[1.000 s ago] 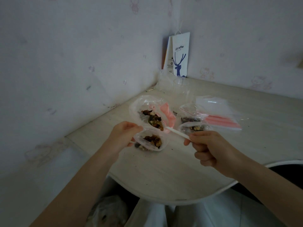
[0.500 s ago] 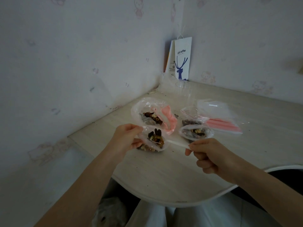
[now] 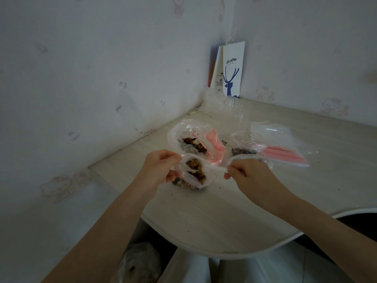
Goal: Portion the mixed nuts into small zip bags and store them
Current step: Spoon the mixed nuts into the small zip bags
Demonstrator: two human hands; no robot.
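On the pale wood-grain desk (image 3: 224, 211), one portion half poured

At twelve o'clock from my hands, the large crinkled clear plastic bag of mixed nuts (image 3: 189, 137) lay open, not yet emptied. My left hand (image 3: 161, 168) pinched the rim of a small clear zip bag (image 3: 193, 174), lumpy with brown nuts. My right hand (image 3: 251, 174), at three o'clock of it, pinched a thin white plastic spoon (image 3: 219, 170) whose bowl sat in the bag's mouth. Another small bag of dark nuts (image 3: 242, 151) lay at one o'clock, beside a slick stack of empty red-striped zip bags (image 3: 281, 148). I judged the job midway: this bag unsealed, more to fill, nothing stored.
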